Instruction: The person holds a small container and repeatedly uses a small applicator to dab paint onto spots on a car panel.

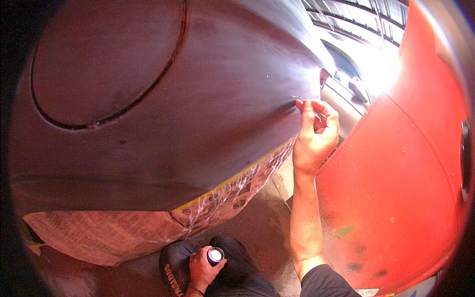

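My right hand [317, 129] is raised beside a dull dark car body panel [222, 99], thumb and fingers pinched together close to its surface. Whatever lies between those fingertips is too small to make out. Low down, my left hand [202, 267] wraps round a small round container [215, 254] with a dark rim and a whitish middle, held by my knees. Along the panel's lower edge runs yellow masking tape [217, 188], and newspaper masking [114, 230] hangs beneath it. A curved dark seam [173, 57] outlines a rounded flap on the panel.
A red vehicle panel [391, 183] stands close on my right, with dark smudges low on it. Beyond my right hand is a light-coloured vehicle with a side mirror [358, 89]. Bright light comes from the upper right. My legs [237, 267] are bent above the dark floor.
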Motion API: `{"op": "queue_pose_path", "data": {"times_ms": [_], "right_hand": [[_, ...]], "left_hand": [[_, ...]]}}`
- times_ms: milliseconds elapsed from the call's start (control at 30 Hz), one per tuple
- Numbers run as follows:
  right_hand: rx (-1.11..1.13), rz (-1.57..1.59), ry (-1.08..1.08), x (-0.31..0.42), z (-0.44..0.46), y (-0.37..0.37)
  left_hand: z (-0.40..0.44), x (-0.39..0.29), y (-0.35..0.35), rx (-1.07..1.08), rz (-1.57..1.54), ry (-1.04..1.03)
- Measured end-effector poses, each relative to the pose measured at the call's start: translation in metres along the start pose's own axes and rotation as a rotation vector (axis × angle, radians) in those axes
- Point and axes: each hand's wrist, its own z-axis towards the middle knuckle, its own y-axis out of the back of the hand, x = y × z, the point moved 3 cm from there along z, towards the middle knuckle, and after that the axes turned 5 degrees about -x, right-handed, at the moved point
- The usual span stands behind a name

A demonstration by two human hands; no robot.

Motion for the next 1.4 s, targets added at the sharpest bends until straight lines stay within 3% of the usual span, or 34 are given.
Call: {"op": "queue_pose_path", "data": {"times_ms": [1400], "right_hand": [[-0.028,-0.013,0.007,0.021,-0.01,-0.012]], "left_hand": [[0.001,-0.001,0.003,-0.04,-0.038,-0.028]]}}
